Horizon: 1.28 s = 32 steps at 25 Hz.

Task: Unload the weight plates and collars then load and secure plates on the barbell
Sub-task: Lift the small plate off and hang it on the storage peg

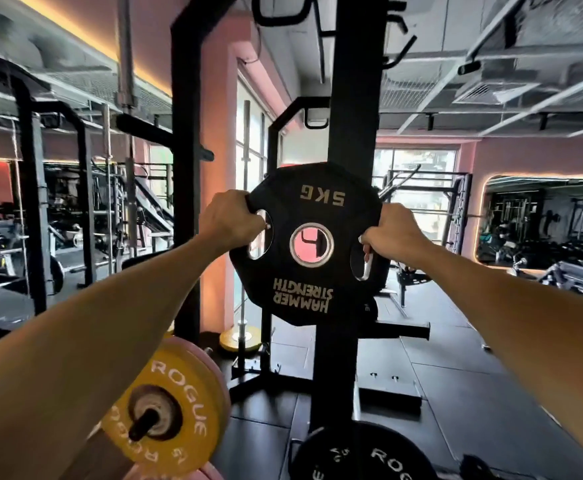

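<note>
Right now your left hand (pixel 232 216) and right hand (pixel 388 230) grip the black twelve-sided 5 kg rubber weight plate (pixel 309 237) through its side slots, held upright before the black steel rack upright (pixel 352 98); next, probably align its centre hole with a peg or sleeve.

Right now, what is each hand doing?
Left hand: grips the 5 kg plate at its left grip hole.
Right hand: grips the plate's right grip hole.

Both forearms bare, no sleeves/gloves; hands (pixel 229 220) w/ short nails.
</note>
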Tool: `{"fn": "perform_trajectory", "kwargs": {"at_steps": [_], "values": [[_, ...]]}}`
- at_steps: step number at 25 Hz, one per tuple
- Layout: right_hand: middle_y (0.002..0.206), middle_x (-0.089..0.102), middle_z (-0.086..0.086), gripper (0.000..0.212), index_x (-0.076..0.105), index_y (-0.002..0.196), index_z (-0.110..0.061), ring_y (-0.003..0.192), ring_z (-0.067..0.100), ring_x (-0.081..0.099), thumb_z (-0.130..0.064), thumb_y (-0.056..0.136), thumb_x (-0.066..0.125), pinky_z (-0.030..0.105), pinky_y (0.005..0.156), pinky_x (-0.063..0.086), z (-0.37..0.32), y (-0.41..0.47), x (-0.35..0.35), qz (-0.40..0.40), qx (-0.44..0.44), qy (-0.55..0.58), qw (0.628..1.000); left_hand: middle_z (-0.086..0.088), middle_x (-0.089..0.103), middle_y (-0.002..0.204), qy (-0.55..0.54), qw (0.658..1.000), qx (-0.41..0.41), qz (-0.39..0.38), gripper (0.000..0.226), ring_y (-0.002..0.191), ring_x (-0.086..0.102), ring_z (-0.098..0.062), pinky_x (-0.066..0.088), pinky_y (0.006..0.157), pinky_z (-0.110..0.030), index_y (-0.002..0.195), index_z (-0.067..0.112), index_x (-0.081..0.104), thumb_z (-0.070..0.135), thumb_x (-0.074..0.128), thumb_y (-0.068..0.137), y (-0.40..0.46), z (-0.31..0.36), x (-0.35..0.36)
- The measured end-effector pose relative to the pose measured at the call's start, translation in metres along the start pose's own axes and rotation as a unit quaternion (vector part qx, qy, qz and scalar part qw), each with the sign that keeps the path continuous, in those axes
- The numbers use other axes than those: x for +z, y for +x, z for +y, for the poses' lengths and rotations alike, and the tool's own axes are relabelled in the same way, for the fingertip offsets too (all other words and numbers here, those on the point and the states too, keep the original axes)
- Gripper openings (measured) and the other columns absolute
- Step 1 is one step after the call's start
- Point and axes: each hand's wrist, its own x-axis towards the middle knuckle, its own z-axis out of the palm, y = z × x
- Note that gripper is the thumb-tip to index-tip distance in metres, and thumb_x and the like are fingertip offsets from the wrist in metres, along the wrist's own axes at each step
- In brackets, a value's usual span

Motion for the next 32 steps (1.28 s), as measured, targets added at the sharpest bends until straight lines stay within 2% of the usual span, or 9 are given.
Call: {"fn": "perform_trajectory", "kwargs": {"at_steps": [4, 7, 11, 16, 19, 23, 25, 30, 32], "values": [[0.075, 0.070, 0.016, 0.005, 0.062, 0.072, -0.002, 0.073, 0.032, 0.070, 0.003, 0.070, 0.063, 0.044, 0.070, 0.059, -0.082, -0.017, 0.064, 0.016, -0.008, 0.009, 1.000, -0.003, 0.055, 0.065, -0.007, 1.000, 0.027, 0.009, 0.014, 0.075, 0.061, -0.034, 0.045, 0.064, -0.032, 0.066, 0.015, 0.056, 0.021, 0.063, 0.076, 0.008, -0.090, -0.060], [0.074, 0.070, 0.011, 0.005, 0.064, 0.069, -0.004, 0.071, 0.024, 0.068, 0.000, 0.069, 0.067, 0.031, 0.064, 0.056, -0.153, -0.027, 0.114, 0.032, -0.005, -0.017, 0.999, -0.011, 0.063, 0.078, 0.003, 0.999, 0.045, 0.005, 0.019, 0.085, 0.066, -0.036, 0.054, 0.071, -0.036, 0.082, 0.008, 0.067, 0.026, 0.063, 0.077, 0.014, -0.160, -0.117], [0.058, 0.063, 0.000, 0.006, 0.064, 0.066, -0.004, 0.046, 0.002, 0.058, 0.002, 0.069, 0.065, 0.009, 0.041, 0.042, -0.230, -0.037, 0.169, 0.016, 0.008, -0.007, 1.000, -0.013, 0.060, 0.074, 0.008, 0.998, 0.059, -0.034, 0.023, 0.082, 0.066, -0.038, 0.045, 0.062, -0.032, 0.063, 0.012, 0.051, 0.034, 0.053, 0.057, 0.026, -0.234, -0.174], [0.065, 0.068, 0.006, 0.024, 0.059, 0.055, -0.014, 0.057, 0.009, 0.060, 0.003, 0.071, 0.065, 0.015, 0.051, 0.043, -0.305, -0.028, 0.222, -0.004, -0.023, -0.017, 1.000, -0.006, 0.055, 0.065, 0.012, 0.999, 0.021, -0.030, 0.011, 0.071, 0.058, -0.030, 0.044, 0.063, -0.029, 0.075, 0.010, 0.063, 0.021, 0.064, 0.074, 0.052, -0.317, -0.214], [0.061, 0.065, 0.007, 0.014, 0.062, 0.058, -0.004, 0.057, 0.014, 0.059, 0.005, 0.069, 0.062, 0.021, 0.051, 0.044, -0.326, -0.012, 0.244, -0.004, -0.032, -0.020, 0.999, -0.003, 0.053, 0.061, 0.009, 1.000, 0.023, -0.018, 0.009, 0.068, 0.054, -0.029, 0.040, 0.062, -0.028, 0.077, 0.008, 0.067, 0.017, 0.063, 0.078, 0.070, -0.347, -0.217], [0.051, 0.057, -0.001, 0.027, 0.056, 0.050, -0.012, 0.052, 0.013, 0.057, 0.006, 0.071, 0.060, 0.007, 0.040, 0.035, -0.345, 0.023, 0.268, -0.010, -0.040, -0.037, 0.998, -0.003, 0.057, 0.062, 0.004, 0.999, 0.027, -0.021, 0.012, 0.069, 0.058, -0.031, 0.042, 0.060, -0.028, 0.063, 0.014, 0.057, 0.026, 0.059, 0.060, 0.110, -0.377, -0.214], [0.053, 0.059, 0.002, 0.014, 0.065, 0.058, -0.002, 0.052, 0.014, 0.058, 0.004, 0.070, 0.062, 0.007, 0.039, 0.036, -0.349, 0.048, 0.275, 0.000, -0.046, -0.054, 0.997, -0.005, 0.060, 0.066, -0.010, 0.999, 0.028, -0.015, 0.013, 0.070, 0.061, -0.031, 0.046, 0.061, -0.029, 0.059, 0.017, 0.052, 0.028, 0.057, 0.055, 0.130, -0.383, -0.213], [0.051, 0.063, 0.000, 0.017, 0.063, 0.054, -0.008, 0.058, 0.020, 0.061, 0.001, 0.068, 0.066, 0.010, 0.042, 0.042, -0.359, 0.111, 0.281, 0.036, -0.064, -0.065, 0.995, -0.002, 0.056, 0.060, -0.022, 0.999, 0.038, 0.031, 0.018, 0.060, 0.059, -0.025, 0.035, 0.047, -0.023, 0.059, 0.015, 0.053, 0.014, 0.067, 0.069, 0.188, -0.389, -0.212], [0.061, 0.070, 0.009, 0.012, 0.067, 0.057, -0.006, 0.066, 0.026, 0.068, 0.001, 0.067, 0.067, 0.024, 0.059, 0.056, -0.363, 0.137, 0.280, 0.045, -0.071, -0.056, 0.995, -0.003, 0.059, 0.062, -0.020, 0.998, 0.044, 0.026, 0.008, 0.063, 0.061, -0.026, 0.038, 0.048, -0.023, 0.065, 0.012, 0.061, 0.015, 0.066, 0.070, 0.214, -0.387, -0.212]]}}
